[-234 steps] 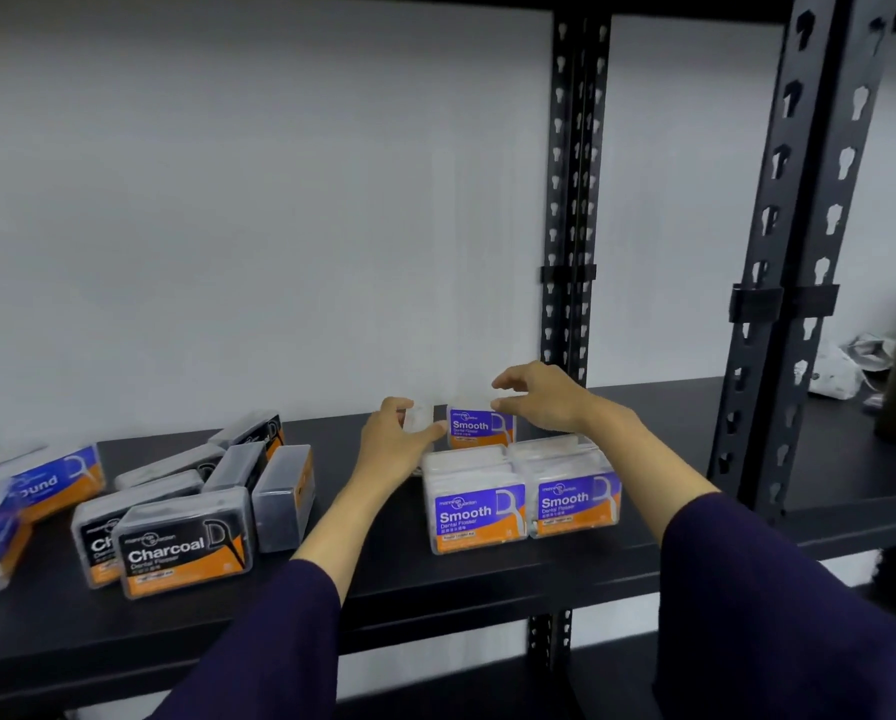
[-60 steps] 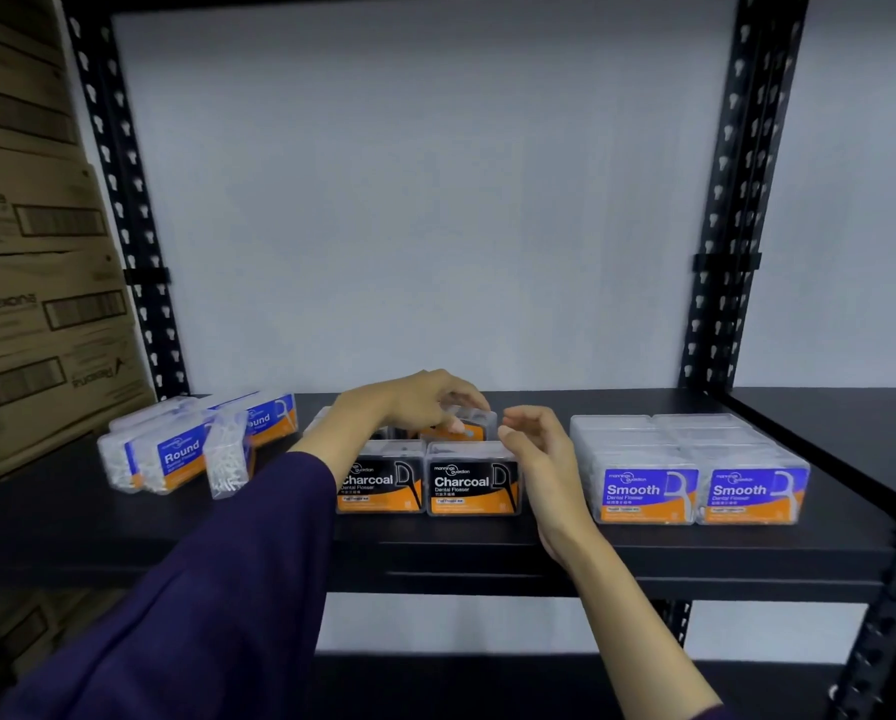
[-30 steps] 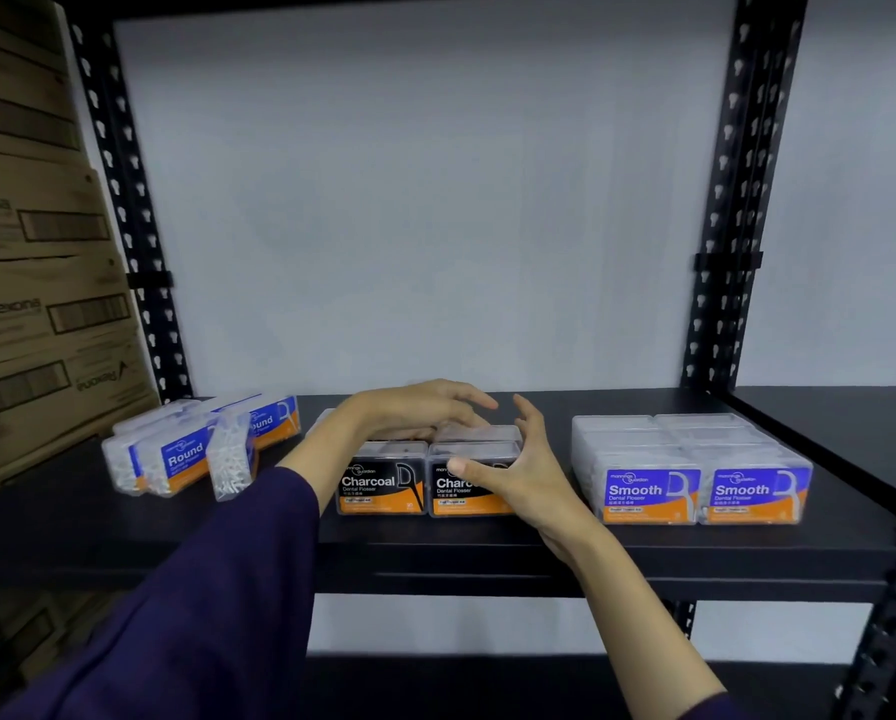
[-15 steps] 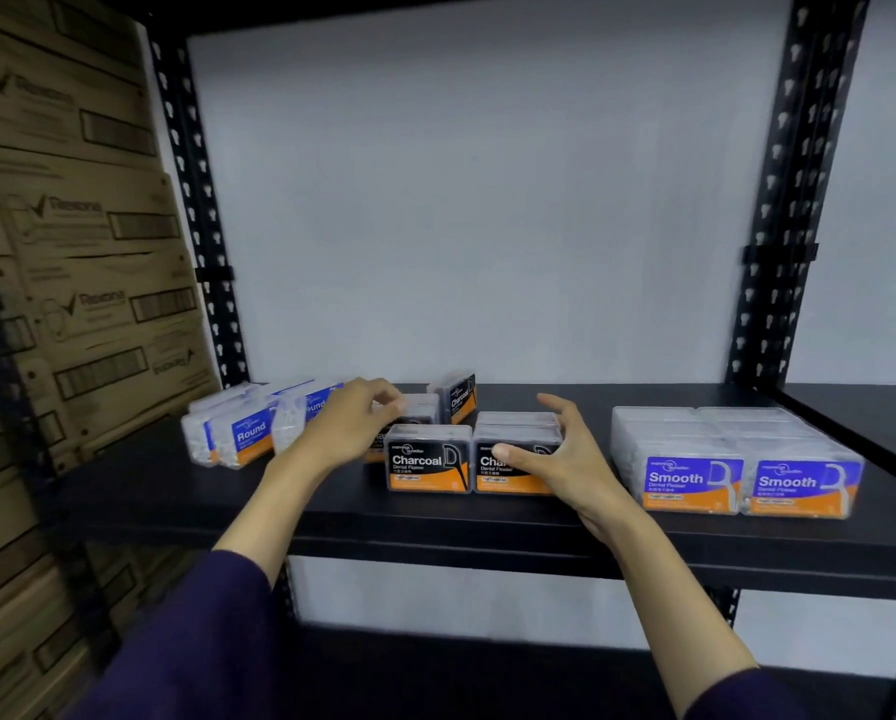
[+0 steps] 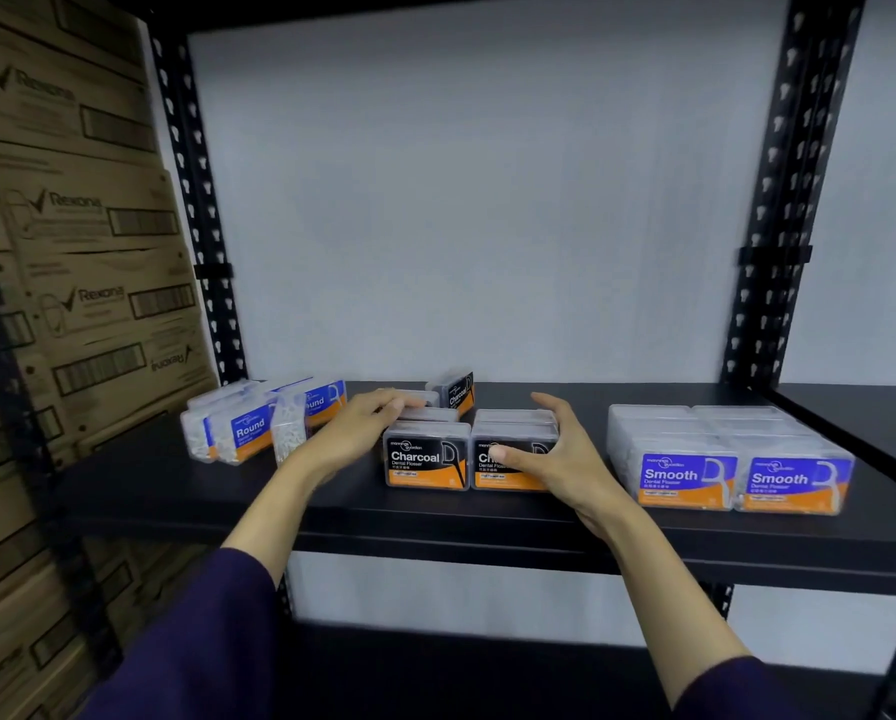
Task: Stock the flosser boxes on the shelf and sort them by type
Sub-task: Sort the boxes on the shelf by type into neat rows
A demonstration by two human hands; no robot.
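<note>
Head view, single entry.

Shelf (image 5: 331, 517): black metal board on perforated uprights; matte, flat, hard.

Smooth boxes (image 5: 731, 459): right block, two across and squared up, clear lids, blue-and-orange labels facing near. Well apart from the hands.

Charcoal boxes (image 5: 428, 457): centre, two side by side at the near edge, more behind; dark tinted plastic, black-and-orange labels. One stray Charcoal box (image 5: 456, 392) stands on edge at the far side, skewed, not yet in line.

Round boxes (image 5: 251, 426): far left, loosely heaped and angled, blue labels. One clear box (image 5: 289, 426) on end shows white flossers inside.

Left hand (image 5: 355, 433): fingers fairly straight, laid over the top of a rear Charcoal box, pressing rather than gripping.

Right hand (image 5: 550, 454): spread wide, thumb on the label face of the right-hand Charcoal box, fingers reaching over its lid and right side; it braces the box but has not closed round it.

Handling, as judged: small rigid rectangular cases, likely light; smooth plastic that would slide easily on the board and slip under a loose pinch. Best taken across the two long sides, or nudged flat-handed. Lids may be snap-on, so avoid lifting by the lid.

Cardboard cartons (image 5: 72, 241): stacked far left, printed, corrugated.
</note>
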